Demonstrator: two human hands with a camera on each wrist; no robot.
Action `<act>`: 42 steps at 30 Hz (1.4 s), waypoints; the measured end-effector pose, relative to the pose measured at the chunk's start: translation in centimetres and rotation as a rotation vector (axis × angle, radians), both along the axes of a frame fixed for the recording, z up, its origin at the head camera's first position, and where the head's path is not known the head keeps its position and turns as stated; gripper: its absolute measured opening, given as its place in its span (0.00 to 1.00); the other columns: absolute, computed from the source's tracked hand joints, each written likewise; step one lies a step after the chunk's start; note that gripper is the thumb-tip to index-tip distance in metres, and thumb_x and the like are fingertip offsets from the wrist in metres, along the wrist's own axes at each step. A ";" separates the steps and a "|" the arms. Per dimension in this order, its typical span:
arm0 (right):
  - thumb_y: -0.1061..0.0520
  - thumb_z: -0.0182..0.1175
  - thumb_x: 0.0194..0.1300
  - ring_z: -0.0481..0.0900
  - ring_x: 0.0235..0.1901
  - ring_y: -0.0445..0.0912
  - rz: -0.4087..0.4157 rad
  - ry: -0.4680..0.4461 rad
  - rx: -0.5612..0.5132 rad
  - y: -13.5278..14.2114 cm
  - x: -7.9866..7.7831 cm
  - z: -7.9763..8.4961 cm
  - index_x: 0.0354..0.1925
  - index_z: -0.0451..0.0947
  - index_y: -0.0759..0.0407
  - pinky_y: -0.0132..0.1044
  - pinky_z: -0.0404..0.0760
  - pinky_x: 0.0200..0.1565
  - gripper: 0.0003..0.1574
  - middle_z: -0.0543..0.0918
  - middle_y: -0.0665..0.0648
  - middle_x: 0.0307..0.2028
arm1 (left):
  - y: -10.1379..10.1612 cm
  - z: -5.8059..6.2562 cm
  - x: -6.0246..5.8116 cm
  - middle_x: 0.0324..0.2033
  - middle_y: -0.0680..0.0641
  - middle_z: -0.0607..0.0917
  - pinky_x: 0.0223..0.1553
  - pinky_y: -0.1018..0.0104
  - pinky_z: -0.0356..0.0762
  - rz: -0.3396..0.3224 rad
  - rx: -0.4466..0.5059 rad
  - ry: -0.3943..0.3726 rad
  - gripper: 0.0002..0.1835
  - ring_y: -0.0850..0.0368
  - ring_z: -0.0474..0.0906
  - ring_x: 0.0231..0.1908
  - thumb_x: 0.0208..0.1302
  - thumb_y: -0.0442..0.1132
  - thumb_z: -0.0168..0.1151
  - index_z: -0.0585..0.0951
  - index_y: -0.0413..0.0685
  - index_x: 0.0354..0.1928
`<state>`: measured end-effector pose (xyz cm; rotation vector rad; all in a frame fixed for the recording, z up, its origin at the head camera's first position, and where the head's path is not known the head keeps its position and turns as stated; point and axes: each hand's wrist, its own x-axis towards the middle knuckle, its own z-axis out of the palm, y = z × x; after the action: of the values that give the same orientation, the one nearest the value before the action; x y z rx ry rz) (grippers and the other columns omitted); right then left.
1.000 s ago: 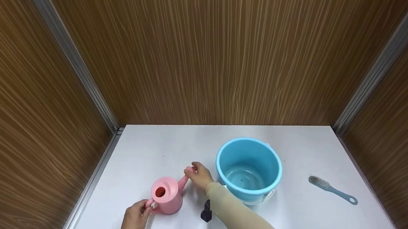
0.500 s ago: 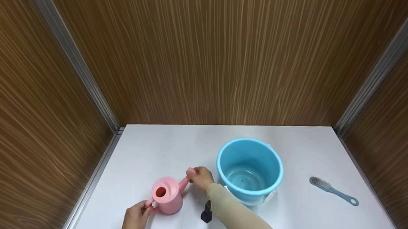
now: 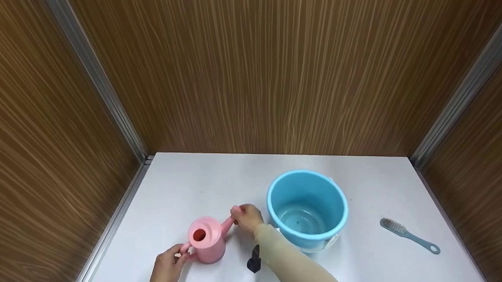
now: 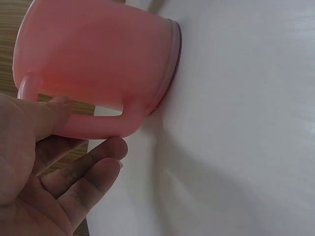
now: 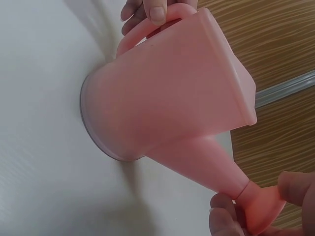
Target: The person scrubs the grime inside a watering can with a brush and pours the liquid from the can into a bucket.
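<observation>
The pink plastic watering can [image 3: 211, 250] sits at the near left of the white bench [image 3: 190, 176], held at both ends; its base meets the bench or very nearly so, and I cannot tell whether the whole base bears on it. The left hand [image 3: 167, 266] pinches the looped pink handle [image 4: 96, 129], thumb on one side and fingertips on the other. The right hand [image 3: 247, 218] has the flared pink tip [image 5: 263, 209] of the spout [image 5: 197, 164] between thumb and fingers.

To do this well, I would let the left hand carry the steadying — a fuller wrap of the fingers round the handle would resist twisting better than the pinch. The right hand should guide lightly: a seam shows where the tip meets the spout, so a hard pull or twist could work on that joint. Any turn is best made with both hands together, the base level.

The round blue plastic bucket [image 3: 305, 235] stands upright just beside the right hand and wrist, so a sideways sweep there might knock it — short movements are safer. The grey-blue brush [image 3: 412, 237] lies well apart on the right.
</observation>
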<state>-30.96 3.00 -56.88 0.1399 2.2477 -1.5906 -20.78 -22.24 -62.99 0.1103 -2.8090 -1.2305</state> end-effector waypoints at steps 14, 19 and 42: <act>0.42 0.55 0.70 0.80 0.44 0.47 0.020 0.053 -0.065 -0.5 -0.6 2.8 0.64 0.64 0.68 0.46 0.76 0.53 0.38 0.81 0.56 0.45 | -0.5 3.1 0.3 0.39 0.46 0.87 0.29 0.69 0.77 0.015 -0.011 0.060 0.11 0.59 0.83 0.30 0.59 0.34 0.67 0.84 0.49 0.45; 0.43 0.57 0.69 0.80 0.45 0.46 0.000 0.065 -0.138 -0.6 -1.0 4.6 0.66 0.62 0.67 0.44 0.76 0.53 0.39 0.80 0.57 0.47 | -0.2 4.7 0.5 0.39 0.47 0.87 0.31 0.69 0.77 0.006 -0.044 0.129 0.12 0.62 0.82 0.30 0.58 0.35 0.68 0.84 0.49 0.45; 0.46 0.60 0.67 0.80 0.47 0.51 0.046 0.089 -0.342 4.4 -3.3 11.8 0.66 0.62 0.64 0.42 0.78 0.50 0.38 0.77 0.61 0.49 | 4.2 10.1 -1.4 0.33 0.56 0.86 0.33 0.75 0.78 -0.135 -0.114 0.449 0.07 0.68 0.80 0.31 0.55 0.36 0.72 0.84 0.53 0.35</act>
<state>-34.26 7.43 -45.12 -0.0762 1.9872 -1.9595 -22.21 -18.03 -52.87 -0.3265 -2.5113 -0.9649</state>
